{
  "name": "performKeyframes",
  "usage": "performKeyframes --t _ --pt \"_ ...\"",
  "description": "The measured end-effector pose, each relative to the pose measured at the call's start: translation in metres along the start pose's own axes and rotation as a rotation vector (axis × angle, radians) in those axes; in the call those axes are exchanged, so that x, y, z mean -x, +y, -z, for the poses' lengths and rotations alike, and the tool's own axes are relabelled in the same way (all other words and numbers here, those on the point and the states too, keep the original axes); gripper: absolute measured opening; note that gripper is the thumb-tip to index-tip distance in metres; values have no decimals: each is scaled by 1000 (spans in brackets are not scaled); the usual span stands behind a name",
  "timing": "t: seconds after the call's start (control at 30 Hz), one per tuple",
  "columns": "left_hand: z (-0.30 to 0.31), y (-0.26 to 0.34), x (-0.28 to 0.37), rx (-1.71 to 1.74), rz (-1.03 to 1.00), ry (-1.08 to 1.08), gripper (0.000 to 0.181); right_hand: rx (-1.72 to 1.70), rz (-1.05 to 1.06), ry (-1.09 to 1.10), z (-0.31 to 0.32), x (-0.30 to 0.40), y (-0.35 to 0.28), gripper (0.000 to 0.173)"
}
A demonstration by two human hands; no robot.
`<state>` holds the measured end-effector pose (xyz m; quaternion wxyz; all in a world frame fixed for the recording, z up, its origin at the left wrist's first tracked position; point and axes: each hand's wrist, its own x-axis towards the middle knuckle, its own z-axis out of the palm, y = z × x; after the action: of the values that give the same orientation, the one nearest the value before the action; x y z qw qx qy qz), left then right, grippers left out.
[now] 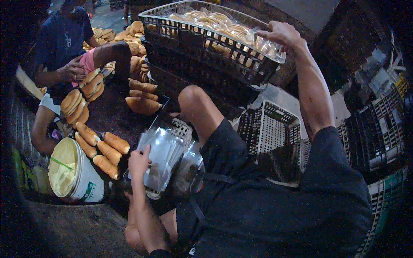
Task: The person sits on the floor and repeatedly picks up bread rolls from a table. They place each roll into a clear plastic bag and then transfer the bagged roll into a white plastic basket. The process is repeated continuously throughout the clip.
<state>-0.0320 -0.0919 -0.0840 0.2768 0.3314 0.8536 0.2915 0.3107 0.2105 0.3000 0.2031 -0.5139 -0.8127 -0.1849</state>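
Observation:
My left hand lies at the near edge of a stack of clear plastic bags, fingertips against the plastic; its grip is unclear. Up at the right, my right hand reaches over the corner of a black plastic crate, fingers touching clear plastic; whether they grip it is hidden. Flat bread in clear bags fills this crate. Long bread rolls lie left of my left hand, beside a white bucket of pale cream spread with a green strip in it.
Another person sits at the upper left, near split buns. More buns stand in piles along the stacked crates. Beside my leg is an open crate. Further crates stand at the far right.

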Motion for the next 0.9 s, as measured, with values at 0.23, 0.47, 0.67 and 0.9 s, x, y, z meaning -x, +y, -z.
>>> performKeyframes --t 0.23,0.47,0.67,0.9 --pt "-27 17 18 -523 -19 43 71 96 163 -197 -48 -10 -62 67" --pt "-19 2 7 -531 13 -46 57 116 137 -38 -92 10 -74 34" --pt "-36 -11 2 -382 -110 -119 48 252 47 -203 -144 -63 26 66" --pt "26 53 23 45 -224 -377 54 -151 409 -246 -233 22 -33 71"
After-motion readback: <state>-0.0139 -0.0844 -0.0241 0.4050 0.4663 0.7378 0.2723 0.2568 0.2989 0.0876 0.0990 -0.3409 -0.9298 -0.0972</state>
